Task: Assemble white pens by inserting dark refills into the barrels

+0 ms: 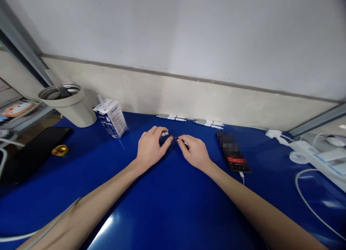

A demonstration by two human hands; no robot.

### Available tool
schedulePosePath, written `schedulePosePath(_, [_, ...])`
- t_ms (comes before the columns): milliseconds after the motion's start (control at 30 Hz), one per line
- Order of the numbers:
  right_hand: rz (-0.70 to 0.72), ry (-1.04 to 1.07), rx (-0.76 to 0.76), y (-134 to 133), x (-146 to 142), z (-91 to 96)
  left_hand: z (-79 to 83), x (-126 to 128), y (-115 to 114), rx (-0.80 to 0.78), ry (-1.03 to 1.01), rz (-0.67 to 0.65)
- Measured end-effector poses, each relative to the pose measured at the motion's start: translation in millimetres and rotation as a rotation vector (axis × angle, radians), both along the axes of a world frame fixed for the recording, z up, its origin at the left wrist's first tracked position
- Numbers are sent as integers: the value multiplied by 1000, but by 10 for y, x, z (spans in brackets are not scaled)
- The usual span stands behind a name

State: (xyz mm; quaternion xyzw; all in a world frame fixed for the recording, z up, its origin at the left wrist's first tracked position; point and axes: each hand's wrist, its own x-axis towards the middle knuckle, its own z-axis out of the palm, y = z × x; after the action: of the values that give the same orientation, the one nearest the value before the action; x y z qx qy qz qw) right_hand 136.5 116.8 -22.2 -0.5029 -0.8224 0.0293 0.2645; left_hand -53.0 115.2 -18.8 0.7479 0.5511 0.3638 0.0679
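Observation:
My left hand (151,147) rests above the blue table with its fingers curled. A small whitish, clear pen part (164,134) shows under its index finger, and the thumb stretches toward the right hand. Pinched between the thumb and fingers of my right hand (195,151) is a slim pen (186,143), mostly hidden. A thin dark piece (174,137) sticks out of that pinch, ending close to my left thumb tip; I cannot tell whether they touch. Beyond the hands, against the wall, lie two groups of white pens, one left (171,117) and one right (208,123).
A blue-and-white carton (111,119) and a beige tumbler (71,107) stand at the left. Nearby are a gold ring-shaped item (60,150) and a black flat object (38,149). To the right lie a plugged-in phone (233,152), cables and a white power strip (316,160).

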Motion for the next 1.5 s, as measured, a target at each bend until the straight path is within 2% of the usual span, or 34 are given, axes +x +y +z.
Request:
schedulePosePath(67, [3,70,2,14,9,-2,3,-12,20,-72,-39,20])
schedulePosePath(167, [26,120,15,22,15,-4,-6,-33,52,-124,-23,-27])
schedulePosePath(367, [35,82,9,10,2,-10,-9,-45,51,-76,-18,-126])
schedulePosePath(867, [29,-4,-14,-23,-8,29,3,-47,23,-47,26,-239])
schedulePosePath(1100, [133,47,0,-21,8,-4,24,-31,14,-15,46,-351])
schedulePosePath(1267, [183,105,-32,-8,23,-18,11,-27,10,-45,-55,-328])
schedulePosePath(1367, [231,89,-23,-3,23,-19,1,-35,12,-53,-69,-337])
schedulePosePath(1500, [218,38,-24,5,22,-28,20,-48,13,-101,-90,-347])
